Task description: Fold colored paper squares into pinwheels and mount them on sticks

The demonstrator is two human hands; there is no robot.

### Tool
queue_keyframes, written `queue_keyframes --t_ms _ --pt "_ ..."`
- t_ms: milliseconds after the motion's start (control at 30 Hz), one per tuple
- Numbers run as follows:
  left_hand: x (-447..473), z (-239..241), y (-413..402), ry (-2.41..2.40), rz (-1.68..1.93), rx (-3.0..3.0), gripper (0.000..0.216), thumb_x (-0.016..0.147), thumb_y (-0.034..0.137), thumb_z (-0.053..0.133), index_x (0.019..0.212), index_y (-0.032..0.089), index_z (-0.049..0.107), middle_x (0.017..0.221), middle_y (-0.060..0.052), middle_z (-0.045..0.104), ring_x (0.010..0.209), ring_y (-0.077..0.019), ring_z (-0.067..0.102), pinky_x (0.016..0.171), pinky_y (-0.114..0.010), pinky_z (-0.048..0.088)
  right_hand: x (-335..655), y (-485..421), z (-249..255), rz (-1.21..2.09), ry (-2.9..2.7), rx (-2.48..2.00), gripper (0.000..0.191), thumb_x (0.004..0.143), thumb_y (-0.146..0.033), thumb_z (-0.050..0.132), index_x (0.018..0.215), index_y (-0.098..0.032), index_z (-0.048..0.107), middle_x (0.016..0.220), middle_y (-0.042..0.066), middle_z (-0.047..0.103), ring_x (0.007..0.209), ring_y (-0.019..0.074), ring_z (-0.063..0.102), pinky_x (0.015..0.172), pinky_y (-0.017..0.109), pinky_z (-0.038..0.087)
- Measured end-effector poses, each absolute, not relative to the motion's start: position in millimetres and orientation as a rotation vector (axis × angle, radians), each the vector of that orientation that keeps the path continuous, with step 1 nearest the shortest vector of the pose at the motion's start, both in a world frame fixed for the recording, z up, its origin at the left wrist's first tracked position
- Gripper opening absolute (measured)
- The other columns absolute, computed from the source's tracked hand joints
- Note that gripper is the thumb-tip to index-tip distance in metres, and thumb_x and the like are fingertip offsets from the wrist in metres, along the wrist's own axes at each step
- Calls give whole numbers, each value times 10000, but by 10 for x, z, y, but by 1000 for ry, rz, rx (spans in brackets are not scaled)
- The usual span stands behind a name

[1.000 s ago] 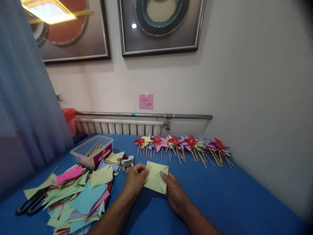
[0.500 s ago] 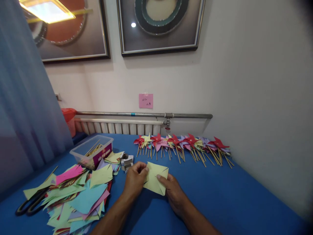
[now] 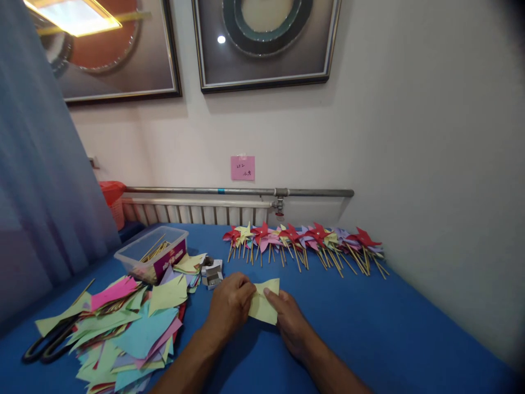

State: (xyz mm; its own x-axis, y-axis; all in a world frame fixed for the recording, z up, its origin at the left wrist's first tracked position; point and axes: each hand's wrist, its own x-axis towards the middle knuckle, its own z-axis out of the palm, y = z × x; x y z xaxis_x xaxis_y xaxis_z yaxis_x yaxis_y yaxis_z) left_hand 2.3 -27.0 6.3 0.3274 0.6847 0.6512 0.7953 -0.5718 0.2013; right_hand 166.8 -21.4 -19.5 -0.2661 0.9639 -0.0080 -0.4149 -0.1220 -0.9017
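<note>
Between my hands, above the blue tabletop, is a pale yellow square of paper (image 3: 264,309) with slits cut in from its corners. My left hand (image 3: 232,298) pinches its left side, and the fingers cover that edge. On the right side, my right hand (image 3: 289,314) grips the sheet with the thumb on top and the fingers behind. A small open white box (image 3: 212,274) sits just beyond my left hand. To the left lies a big heap of coloured paper pieces (image 3: 143,331), with black-handled scissors (image 3: 51,342) at its left side.
Finished paper pinwheels (image 3: 291,235) on sticks lie in a row along the back of the blue table (image 3: 369,339). A clear plastic tub (image 3: 151,246) with thin sticks stands at the back left. Behind are a radiator and a metal pipe (image 3: 246,192).
My left hand has moved slightly right over the paper and turned, covering more of its left side. The sheet now looks bent at the upper left. The right hand keeps its hold.
</note>
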Motion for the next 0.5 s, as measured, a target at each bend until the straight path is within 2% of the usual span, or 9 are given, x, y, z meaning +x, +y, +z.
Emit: queue_keyframes --t_ms 200,500 --pt "15 37 -251 -1280 -870 -2318 248 970 155 511 821 207 702 878 -60 663 813 -176 574 740 -302 414 1666 -250 -153 1620 -1037 -788 469 816 -584 745 946 -134 755 805 86 773 728 219 710 733 321 512" --pt "35 15 -245 -1189 -768 -2237 206 960 156 555 816 213 692 888 -45 655 777 -175 562 712 -310 391 1681 -244 -155 1592 -1024 -875 480 778 -595 771 923 -139 736 773 67 748 692 194 675 606 266 465"
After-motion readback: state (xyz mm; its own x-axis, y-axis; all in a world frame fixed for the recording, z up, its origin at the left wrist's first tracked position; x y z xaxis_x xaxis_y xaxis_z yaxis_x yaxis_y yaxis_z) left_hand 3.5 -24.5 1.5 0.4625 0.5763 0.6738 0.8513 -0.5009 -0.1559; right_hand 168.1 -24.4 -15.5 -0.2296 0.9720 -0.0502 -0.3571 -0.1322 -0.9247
